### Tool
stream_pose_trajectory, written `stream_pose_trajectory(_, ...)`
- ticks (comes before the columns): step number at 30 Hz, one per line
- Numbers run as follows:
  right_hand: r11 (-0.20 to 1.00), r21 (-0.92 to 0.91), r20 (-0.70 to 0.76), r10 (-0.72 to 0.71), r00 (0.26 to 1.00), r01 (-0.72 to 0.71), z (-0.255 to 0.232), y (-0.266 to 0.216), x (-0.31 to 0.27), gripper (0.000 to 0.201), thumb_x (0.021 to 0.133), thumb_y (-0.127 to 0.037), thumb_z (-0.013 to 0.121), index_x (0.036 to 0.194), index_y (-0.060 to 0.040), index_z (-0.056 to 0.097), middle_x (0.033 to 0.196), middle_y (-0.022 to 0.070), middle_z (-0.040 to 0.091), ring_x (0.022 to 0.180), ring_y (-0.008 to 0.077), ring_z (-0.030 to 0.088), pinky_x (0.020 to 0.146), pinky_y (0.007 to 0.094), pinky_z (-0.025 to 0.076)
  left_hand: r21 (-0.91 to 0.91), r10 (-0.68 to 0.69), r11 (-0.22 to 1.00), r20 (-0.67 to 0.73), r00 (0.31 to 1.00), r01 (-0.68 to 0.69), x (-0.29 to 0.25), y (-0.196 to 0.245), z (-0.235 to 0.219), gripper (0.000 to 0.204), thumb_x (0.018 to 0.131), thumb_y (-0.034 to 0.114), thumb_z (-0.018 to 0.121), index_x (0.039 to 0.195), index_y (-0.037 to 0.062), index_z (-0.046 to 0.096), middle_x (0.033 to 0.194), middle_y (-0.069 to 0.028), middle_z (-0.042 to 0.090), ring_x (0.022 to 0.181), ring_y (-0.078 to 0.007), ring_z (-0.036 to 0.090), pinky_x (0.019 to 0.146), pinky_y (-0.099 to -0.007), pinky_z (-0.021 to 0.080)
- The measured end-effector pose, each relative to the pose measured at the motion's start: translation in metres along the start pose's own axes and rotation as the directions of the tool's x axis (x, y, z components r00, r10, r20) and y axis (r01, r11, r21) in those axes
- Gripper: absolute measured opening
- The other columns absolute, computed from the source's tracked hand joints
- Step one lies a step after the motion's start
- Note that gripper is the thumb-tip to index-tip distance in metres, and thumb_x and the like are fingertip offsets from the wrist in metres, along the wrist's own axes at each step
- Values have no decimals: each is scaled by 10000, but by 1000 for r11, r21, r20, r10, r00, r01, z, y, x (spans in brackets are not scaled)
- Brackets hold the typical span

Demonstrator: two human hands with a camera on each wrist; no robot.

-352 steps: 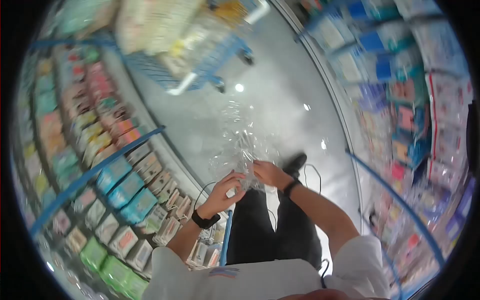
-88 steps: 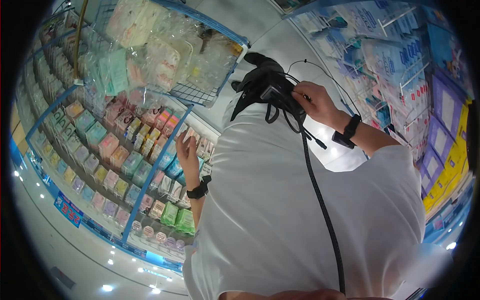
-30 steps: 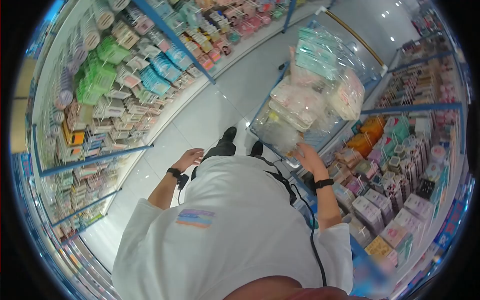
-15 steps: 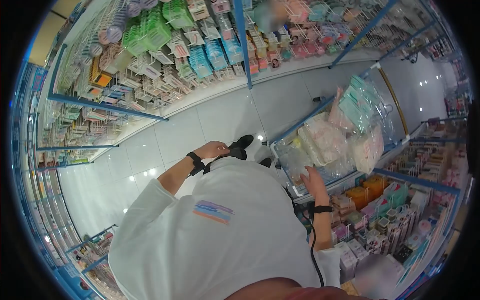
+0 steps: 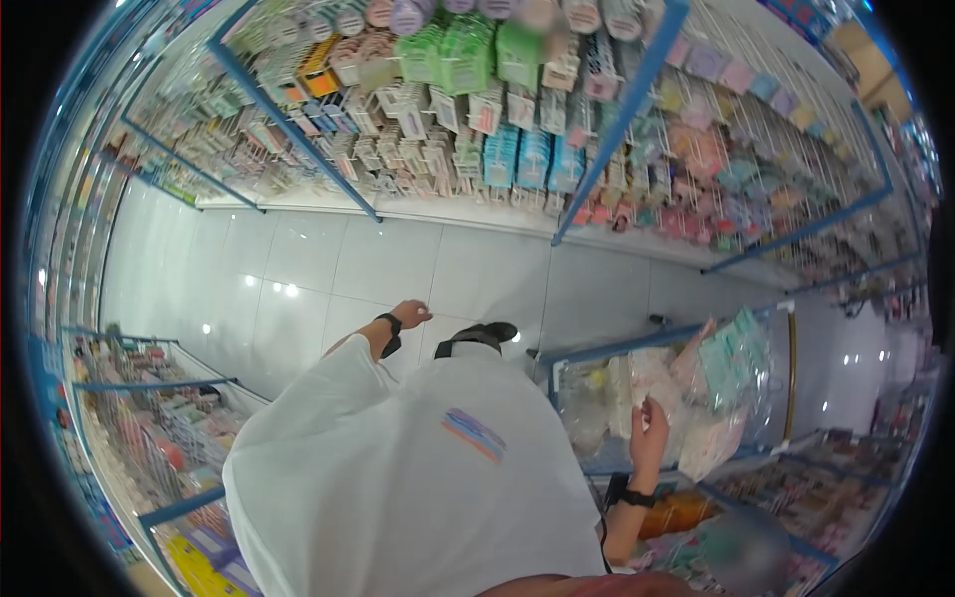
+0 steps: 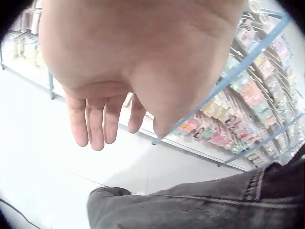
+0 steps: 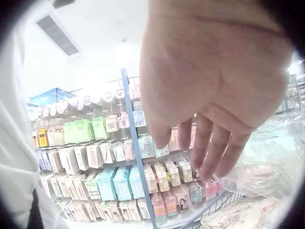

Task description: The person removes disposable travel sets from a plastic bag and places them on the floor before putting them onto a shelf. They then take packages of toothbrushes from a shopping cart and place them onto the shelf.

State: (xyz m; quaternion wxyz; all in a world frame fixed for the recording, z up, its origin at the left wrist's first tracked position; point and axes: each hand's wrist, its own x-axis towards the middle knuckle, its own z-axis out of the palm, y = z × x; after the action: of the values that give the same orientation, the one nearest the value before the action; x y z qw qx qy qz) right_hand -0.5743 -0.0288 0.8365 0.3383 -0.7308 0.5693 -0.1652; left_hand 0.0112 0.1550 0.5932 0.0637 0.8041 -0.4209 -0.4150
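Head view: loose, empty right hand [image 5: 649, 438] hangs nearest bagged packages [image 5: 731, 363] in the blue cart [image 5: 604, 344]. Left hand [image 5: 411, 314], also empty, hangs well apart.

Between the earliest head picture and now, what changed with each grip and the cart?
The left-hand grip and right-hand grip have come off the clear plastic and moved apart, now empty: left over the floor, right at the cart. With the view turned, the cart went from upper left to lower right. Unchanged: wrapped packages in the cart, a black band on each wrist.
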Motion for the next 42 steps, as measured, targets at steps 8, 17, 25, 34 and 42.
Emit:
stream_pose_trajectory(8,996,-79,175,45,984,-31,3,-20,14,429,947,-212,667,1293,35,608,1127,221,695,871,293,697,747,395,550,-110,-270,957,-8,963,267,-47,-54,11,491,903,481,667,1167,70,726,1281,-222,656,1231,-389,594,1060,-461,473)
stream_pose_trajectory(17,996,-68,216,-45,975,61,14,-35,32,413,944,-203,672,1272,42,612,1084,227,708,860,299,714,708,371,569,-219,-229,951,-25,973,218,-45,-17,23,509,886,483,669,1201,85,706,1243,-199,683,1196,-375,619,1039,-452,491)
stream_pose_trajectory(25,992,-71,284,-78,956,102,26,-21,30,408,943,-205,669,1267,38,616,1095,229,700,911,303,711,728,380,573,-196,-175,966,-23,984,168,-43,-1,19,506,888,481,668,1220,101,703,1244,-194,683,1194,-370,620,1034,-451,494)
stream_pose_trajectory(34,993,-78,284,-58,957,84,35,-24,22,425,931,-198,681,1278,38,613,1120,241,698,933,322,716,741,390,575,-129,-168,977,8,986,168,-43,-16,23,511,890,479,663,1232,101,697,1235,-190,690,1181,-373,629,1032,-456,498)
stream_pose_trajectory(42,994,-69,279,-61,958,83,42,-25,20,427,928,-194,686,1278,39,612,1108,246,700,928,326,719,737,391,575,-151,-190,970,36,981,193,-47,-9,17,511,894,478,658,1233,96,691,1240,-192,688,1183,-372,628,1034,-459,496)
